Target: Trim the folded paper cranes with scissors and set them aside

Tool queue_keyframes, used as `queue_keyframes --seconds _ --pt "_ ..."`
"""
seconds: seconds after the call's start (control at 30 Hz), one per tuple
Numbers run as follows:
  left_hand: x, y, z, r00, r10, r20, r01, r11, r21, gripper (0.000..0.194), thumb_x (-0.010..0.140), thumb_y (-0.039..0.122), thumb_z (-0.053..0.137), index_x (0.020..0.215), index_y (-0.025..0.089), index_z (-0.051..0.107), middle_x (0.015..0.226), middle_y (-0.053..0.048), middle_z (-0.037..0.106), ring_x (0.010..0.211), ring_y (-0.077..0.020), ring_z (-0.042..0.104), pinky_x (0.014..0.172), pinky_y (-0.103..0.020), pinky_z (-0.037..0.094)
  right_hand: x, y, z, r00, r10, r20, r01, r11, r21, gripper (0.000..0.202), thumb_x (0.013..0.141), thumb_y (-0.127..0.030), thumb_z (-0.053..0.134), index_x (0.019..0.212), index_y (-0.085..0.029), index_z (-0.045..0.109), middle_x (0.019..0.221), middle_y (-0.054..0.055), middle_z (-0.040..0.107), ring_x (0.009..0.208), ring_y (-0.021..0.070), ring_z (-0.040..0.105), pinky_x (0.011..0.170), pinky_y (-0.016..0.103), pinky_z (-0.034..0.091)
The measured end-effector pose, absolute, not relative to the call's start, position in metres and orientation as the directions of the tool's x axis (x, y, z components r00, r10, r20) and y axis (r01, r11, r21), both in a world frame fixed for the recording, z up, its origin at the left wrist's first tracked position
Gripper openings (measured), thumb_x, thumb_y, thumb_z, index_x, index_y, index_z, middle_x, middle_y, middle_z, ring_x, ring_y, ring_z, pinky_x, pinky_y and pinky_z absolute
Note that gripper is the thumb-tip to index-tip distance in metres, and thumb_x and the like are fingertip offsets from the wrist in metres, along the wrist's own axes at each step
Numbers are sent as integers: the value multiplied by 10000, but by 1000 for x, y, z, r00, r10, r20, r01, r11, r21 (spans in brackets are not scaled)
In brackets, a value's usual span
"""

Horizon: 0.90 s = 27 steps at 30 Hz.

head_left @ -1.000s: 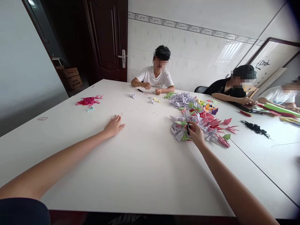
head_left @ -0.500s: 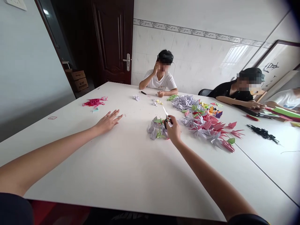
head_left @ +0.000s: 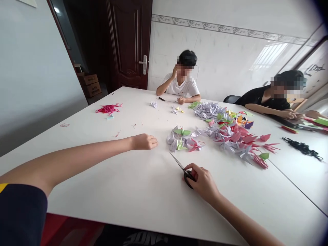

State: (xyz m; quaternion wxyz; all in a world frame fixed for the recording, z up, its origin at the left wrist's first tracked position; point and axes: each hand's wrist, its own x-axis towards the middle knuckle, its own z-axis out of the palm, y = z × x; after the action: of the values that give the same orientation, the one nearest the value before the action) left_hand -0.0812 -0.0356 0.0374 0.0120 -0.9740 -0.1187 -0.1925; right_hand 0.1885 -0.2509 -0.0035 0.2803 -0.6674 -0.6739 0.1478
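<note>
My right hand (head_left: 203, 181) grips a pair of scissors (head_left: 189, 177) by the black handles, low over the near part of the white table (head_left: 123, 191). The closed blades point away and to the left. My left hand (head_left: 145, 141) is closed, its fingers curled under, just left of a small heap of folded paper cranes (head_left: 176, 141). Whatever may be inside those fingers is hidden. The heap mixes pale lilac, green and pink cranes. Tiny dark red scraps (head_left: 117, 134) lie on the tabletop behind my left forearm.
A larger pile of coloured paper cranes (head_left: 230, 133) spreads to the right. Pink cord (head_left: 109, 108) is bunched at the far left, and black cord (head_left: 302, 148) lies at the right. A person in white (head_left: 180, 85) sits opposite; another in black (head_left: 266, 97) works at the right.
My right hand has drawn the scissors back toward me, away from the small crane heap. My left hand has moved right and gone from spread flat to closed.
</note>
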Motion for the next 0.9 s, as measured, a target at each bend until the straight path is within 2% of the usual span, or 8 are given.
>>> queue_keyframes --seconds 0.07,0.13,0.23,0.3,0.37,0.7,0.83,0.9 --pt "-72 -26 48 863 368 346 323 -928 184 279 816 40 462 835 184 700 695 -76 635 556 -141 523 538 -253 386 182 -249 0 60 983 171 830 46 -555 140 754 -354 611 844 -248 626 581 -35 510 611 184 497 616 287 410" --pt "-65 -13 69 672 623 401 399 -761 512 221 783 31 505 742 178 665 585 -28 556 479 -117 442 504 -235 336 178 -244 5 51 992 116 813 26 -582 113 752 -350 604 793 -245 588 564 -39 487 582 175 469 580 273 380" --pt "-63 10 110 97 967 238 -76 -231 970 233 831 54 504 636 168 562 441 35 367 375 -78 297 415 -205 213 174 -236 11 9 997 75 790 39 -612 100 744 -324 604 735 -237 556 633 -20 510 585 162 449 545 258 346" --pt "-68 21 132 -27 985 -169 -684 106 722 248 852 59 474 629 168 476 433 60 303 340 -54 220 382 -194 139 172 -231 12 -8 996 87 789 59 -612 90 718 -295 619 720 -228 558 712 0 543 628 163 468 558 256 360" --pt "-75 26 142 4 952 -305 -811 181 557 267 875 58 397 636 177 402 428 75 228 321 -50 194 368 -182 138 171 -229 12 -9 998 64 786 47 -617 75 694 -263 626 726 -225 570 726 -1 543 650 164 478 568 253 371" --pt "-72 16 136 63 896 -439 -896 245 371 219 971 186 340 899 159 545 601 1 512 424 -73 484 429 -173 354 173 -234 32 -97 992 -83 847 39 -530 118 781 -290 631 869 -219 666 795 17 629 686 180 570 611 295 445" --pt "-55 9 132 72 891 -448 -868 277 412 263 1001 322 363 955 163 566 761 -55 596 579 -115 607 524 -210 433 152 -214 50 -52 977 209 776 171 -607 298 885 -397 598 1108 -216 676 1001 84 692 836 231 657 696 354 527" --pt "-43 3 126 88 877 -473 -838 322 441 265 992 359 390 979 171 577 826 -72 610 636 -139 625 561 -238 443 127 -193 60 -83 898 433 727 352 -590 459 957 -464 522 1352 -234 566 1275 127 635 1104 274 632 860 406 541"
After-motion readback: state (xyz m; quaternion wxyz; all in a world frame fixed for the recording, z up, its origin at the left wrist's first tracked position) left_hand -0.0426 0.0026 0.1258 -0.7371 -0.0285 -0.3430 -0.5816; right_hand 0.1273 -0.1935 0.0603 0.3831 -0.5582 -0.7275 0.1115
